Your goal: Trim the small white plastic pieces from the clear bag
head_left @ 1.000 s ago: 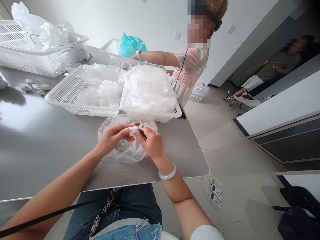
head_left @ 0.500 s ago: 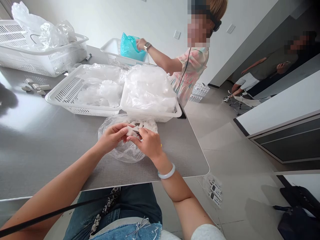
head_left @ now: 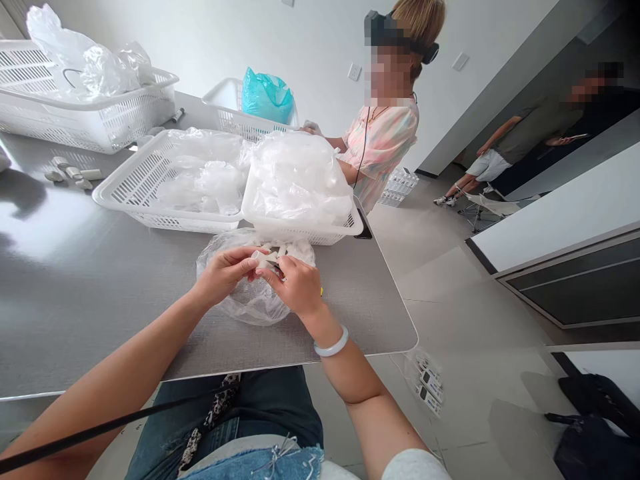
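My left hand [head_left: 224, 274] and my right hand [head_left: 296, 285] meet over a clear plastic bag [head_left: 253, 303] that lies on the grey table [head_left: 90, 287]. The left fingers pinch a small white plastic part [head_left: 261, 259]. My right hand is closed too, its fingertips on the same part, with a thin dark tool [head_left: 277, 266] showing between its fingers. More small white pieces [head_left: 295, 250] lie in the bag just beyond my hands.
Two white baskets [head_left: 145, 200] [head_left: 300, 230] of clear bags stand just behind the bag. Further baskets [head_left: 100, 113] [head_left: 225, 107] sit at the back, one with a teal bag [head_left: 267, 93]. A person [head_left: 383, 143] stands at the table's far right; another sits in the doorway [head_left: 525, 133]. Small grey parts [head_left: 70, 175] lie left.
My hands have stayed over the bag, turning the white part slightly. The person at the far side reached an arm to the teal bag and then drew it back.
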